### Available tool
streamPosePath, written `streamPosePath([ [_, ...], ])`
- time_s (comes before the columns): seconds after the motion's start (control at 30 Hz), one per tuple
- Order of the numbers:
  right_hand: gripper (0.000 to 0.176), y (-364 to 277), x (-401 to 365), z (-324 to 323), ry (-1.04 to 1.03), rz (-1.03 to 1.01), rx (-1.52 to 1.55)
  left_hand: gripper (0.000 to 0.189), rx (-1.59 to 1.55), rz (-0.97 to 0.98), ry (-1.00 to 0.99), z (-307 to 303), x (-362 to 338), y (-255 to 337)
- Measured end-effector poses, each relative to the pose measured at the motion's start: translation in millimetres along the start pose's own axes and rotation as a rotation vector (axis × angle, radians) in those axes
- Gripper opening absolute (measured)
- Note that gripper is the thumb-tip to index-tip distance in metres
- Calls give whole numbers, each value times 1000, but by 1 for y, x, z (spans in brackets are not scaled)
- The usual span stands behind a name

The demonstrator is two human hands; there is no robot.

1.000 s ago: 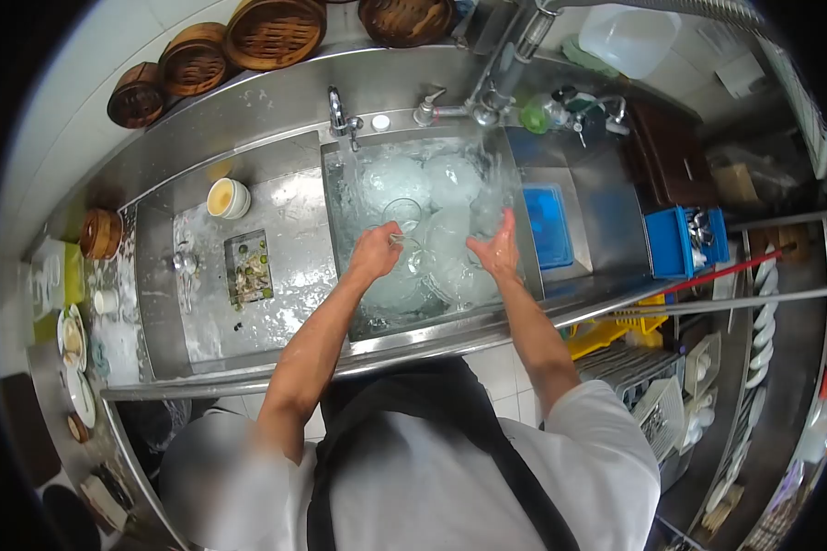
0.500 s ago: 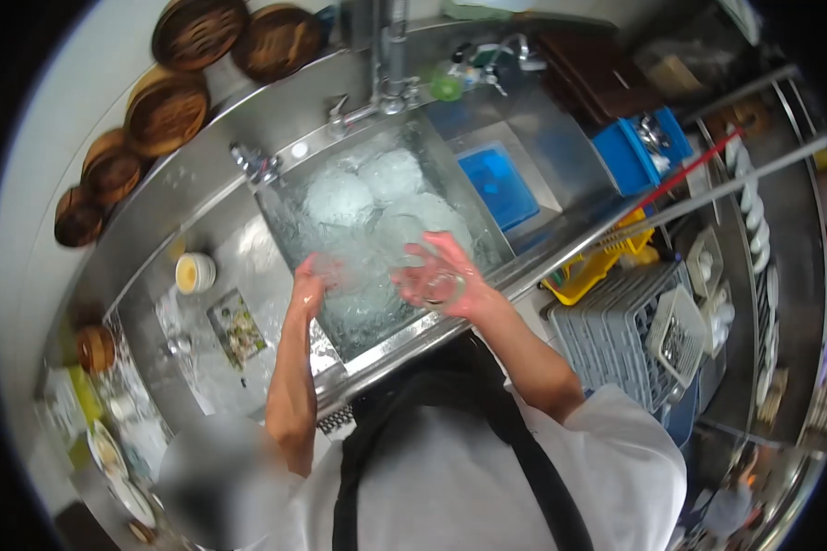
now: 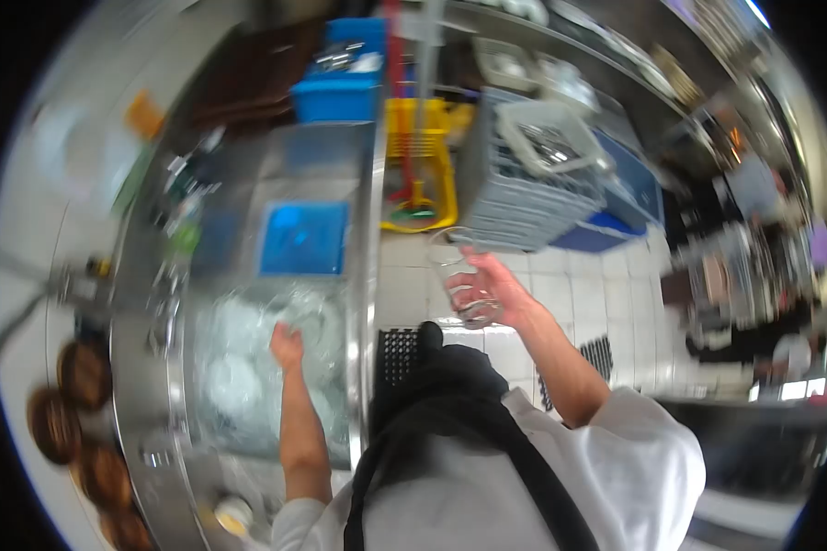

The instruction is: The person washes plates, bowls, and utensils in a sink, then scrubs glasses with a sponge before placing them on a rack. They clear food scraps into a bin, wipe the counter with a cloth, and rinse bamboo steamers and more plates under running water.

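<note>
My right hand (image 3: 487, 289) is wrapped round a clear drinking glass (image 3: 446, 260), held tilted above the tiled floor, to the right of the sink's edge. Over the water-filled sink basin (image 3: 362, 367), my left hand (image 3: 287, 345) has its fingers curled in. Whether anything is in those fingers I cannot make out. Under the water beside that hand lie pale round dishes (image 3: 234, 384), blurred by the ripples.
A blue tub (image 3: 303, 239) sits in the neighbouring basin, with a blue bin of cutlery (image 3: 340, 83) beyond. Past the steel edge stand a yellow basket (image 3: 446, 184) and grey racks (image 3: 533, 202) under a cutlery basket (image 3: 551, 142). Bamboo steamers (image 3: 55, 425) line the left.
My view has swung to the right, away from the sink's left side. My right hand has carried the glass from over the water out past the sink edge. My left hand stays over the basin.
</note>
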State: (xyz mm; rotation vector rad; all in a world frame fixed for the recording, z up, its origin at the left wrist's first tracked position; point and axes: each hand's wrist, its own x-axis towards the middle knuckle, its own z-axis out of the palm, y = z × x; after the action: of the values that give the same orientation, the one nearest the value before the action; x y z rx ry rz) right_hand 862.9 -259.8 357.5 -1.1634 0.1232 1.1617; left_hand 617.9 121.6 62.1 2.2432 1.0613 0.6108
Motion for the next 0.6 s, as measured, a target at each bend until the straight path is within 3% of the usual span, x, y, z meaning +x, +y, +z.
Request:
streamPosePath([
  [0.07,79,-4,-11,-19,74,-52,77,32,159,-84,-60,13,-3,7],
  [0.13,84,-8,-7,-46,59,-90,160,34,255,-117,29,26,1,17],
  [0.27,85,-21,7,-99,78,-130,205,42,392,81,123,50,12,-16],
  [0.33,84,-31,13,-125,91,-125,214,43,409,-82,65,45,14,-14],
  [0.37,84,-35,16,-138,92,-132,226,48,-50,-196,-4,43,16,-25],
  [0.4,84,-40,17,-153,97,-137,224,54,-495,-342,-17,31,17,3],
  [0.43,84,-44,19,-167,103,-141,222,48,-694,-197,-116,30,2,-16],
  [0.47,84,-50,21,-182,107,-151,232,42,-906,-72,-243,15,-15,1],
  [0.53,84,-54,19,-216,159,-126,309,25,-1010,-608,-77,-4,-30,12],
  [0.6,83,-55,17,-247,132,-117,447,32,-1412,-585,-240,-19,-43,4],
])
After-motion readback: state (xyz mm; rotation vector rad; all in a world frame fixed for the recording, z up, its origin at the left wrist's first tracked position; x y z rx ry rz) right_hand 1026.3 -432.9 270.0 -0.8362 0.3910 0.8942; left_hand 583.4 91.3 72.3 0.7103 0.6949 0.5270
